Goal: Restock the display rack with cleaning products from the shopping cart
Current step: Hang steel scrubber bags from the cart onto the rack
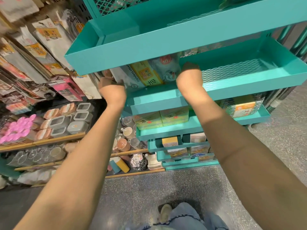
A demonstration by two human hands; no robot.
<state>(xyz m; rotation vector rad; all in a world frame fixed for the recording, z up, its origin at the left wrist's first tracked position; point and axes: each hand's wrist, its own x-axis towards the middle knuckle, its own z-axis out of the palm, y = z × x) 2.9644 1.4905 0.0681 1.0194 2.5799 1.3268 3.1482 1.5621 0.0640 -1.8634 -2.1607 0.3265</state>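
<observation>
While both arms reach up to the teal rack (166, 42), a pack (146, 73) of stainless steel scourers sits at the left end of the second tray (249, 83), partly hidden under the top tray (149, 52).

Left hand (111, 88): at the pack's lower left corner, fingers curled round its edge, gripping it.
Right hand (189, 75): against the pack's right side, just inside the second tray; fingers hidden behind the hand, so cannot tell whether they grip or only press.
Pack: clear wrap, yellow label with white side strip, tilted, label facing out.
Top tray: bare where visible, mesh back.
Second tray: mesh floor, bare to the right of the pack.
Lower trays: yellow-green boxes (161, 118) on the third; a netted scourer pack (244, 107) on a tray to the right; more small boxes (171, 141) below.
Left side: wooden shelves (58, 140) with grey lidded containers (78, 120), pink lids (18, 128), glass cups (127, 130); hanging packaged goods (46, 35) above.
Below: speckled grey floor (141, 196), a shoe (165, 211) and denim leg (186, 218).
</observation>
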